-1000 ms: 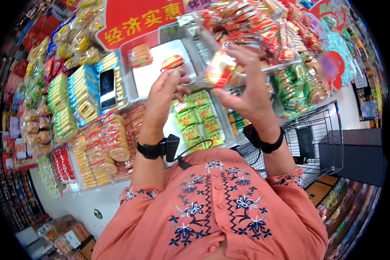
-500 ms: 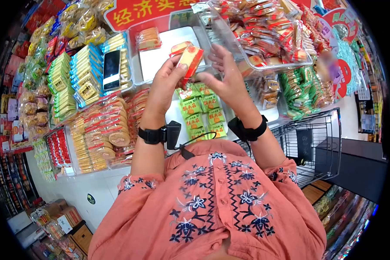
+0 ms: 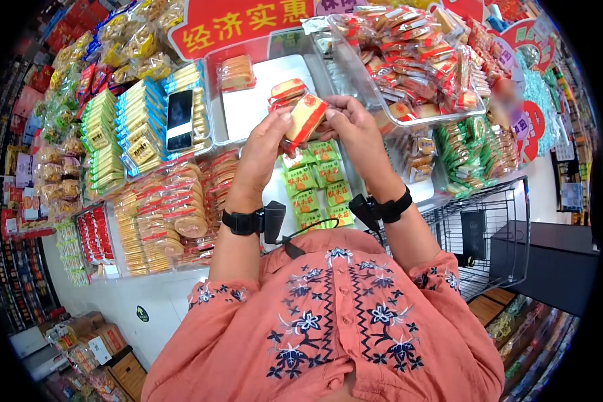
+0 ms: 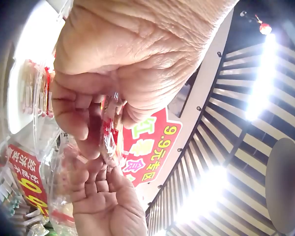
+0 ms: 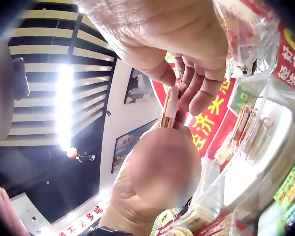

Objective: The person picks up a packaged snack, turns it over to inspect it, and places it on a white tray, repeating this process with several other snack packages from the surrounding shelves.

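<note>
While a person in a salmon-pink embroidered shirt (image 3: 335,315) stands at a shop's snack display, both hands meet over it and hold one small packet (image 3: 306,119). The packet is red and yellow with a clear wrapper, tilted so that its upper end leans to the right. The left hand (image 3: 264,151) pinches its lower left side between thumb and curled fingers. The right hand (image 3: 355,130) grips its upper right edge, fingers bent over the top. The wrist cameras show the packet edge-on, thin and flat, held between the two sets of fingers with the hands almost touching.

Directly behind the packet sits a clear plastic tray (image 3: 248,100) with a white bottom, and a second packet (image 3: 287,89) of the same kind lies in it. Below the hands, rows of green packets (image 3: 318,181) fill another tray. To the left, a phone (image 3: 179,120) lies face up on stacks of blue and yellow packets (image 3: 137,130). A red sign (image 3: 248,23) with yellow Chinese characters runs along the top. At the upper right, a clear bin (image 3: 409,53) is heaped with red-wrapped biscuits. A wire trolley (image 3: 489,228) stands at the person's right side. Black straps (image 3: 241,221) circle both wrists.
</note>
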